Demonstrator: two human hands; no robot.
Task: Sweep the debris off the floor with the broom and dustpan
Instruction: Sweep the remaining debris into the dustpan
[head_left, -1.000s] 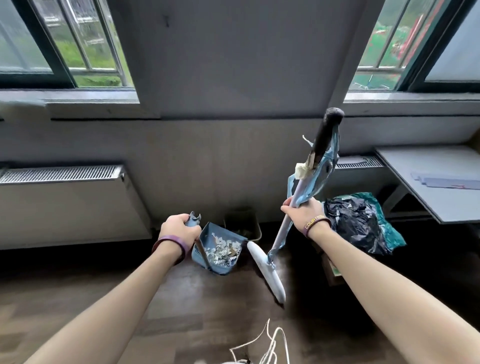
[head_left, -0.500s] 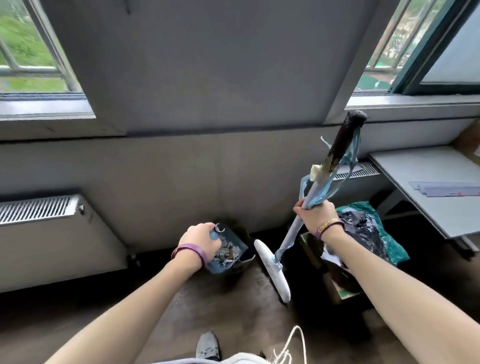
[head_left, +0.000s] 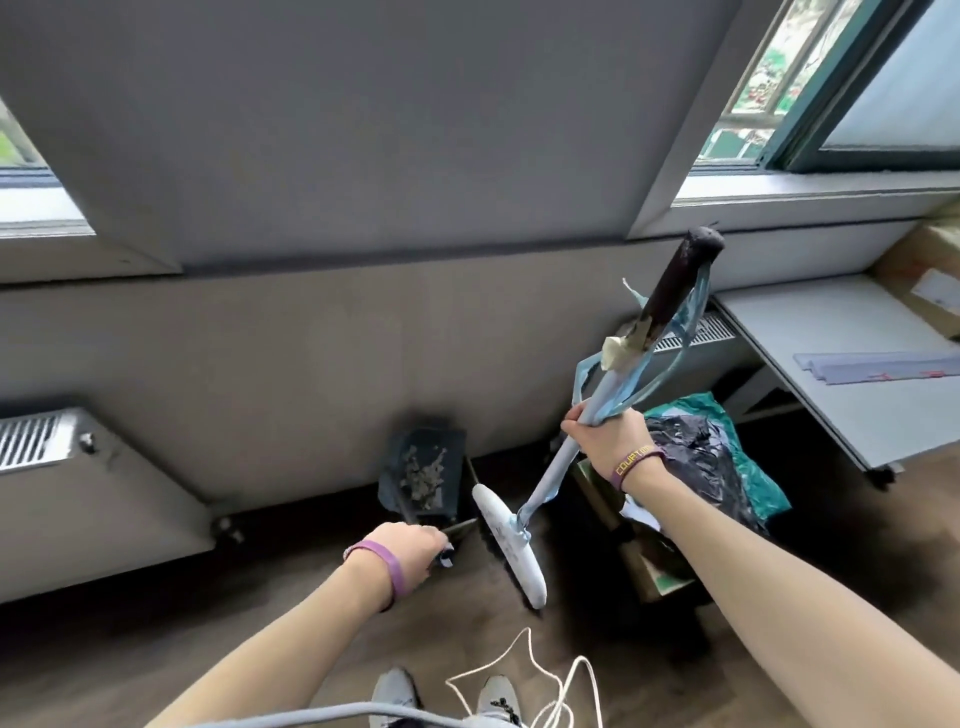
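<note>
**A:** Left hand (head_left: 410, 550): fingers curled round the handle of the dustpan (head_left: 422, 470). Purple wristband (head_left: 390, 567) at the wrist.

**B:** Dustpan position?

**A:** Held clear of the floor (head_left: 234, 649), close to the wall. It is tilted, with the inside facing the camera and the handle end down toward the hand.

**B:** Debris?

**A:** Debris (head_left: 426, 475): pale scraps lying inside the pan, around the middle.

**B:** Right hand?

**A:** Right hand (head_left: 608, 436) is clamped on the broom (head_left: 550, 477) partway up the shaft, with loose blue strips bunched in the same grip. Dark band with yellow lettering at the wrist.

**B:** Broom orientation?

**A:** Slanted. The dark top end points up and right. The white head is low, just right of the dustpan. Cannot tell whether the head touches the floor.

**B:** Surroundings?

**A:** A black bag (head_left: 696, 457) is behind the right wrist. The tabletop (head_left: 831, 353) is at far right and the radiator (head_left: 78, 493) on the wall at left. A white cord (head_left: 519, 670) and two shoes (head_left: 395, 691) show at the bottom edge.
</note>
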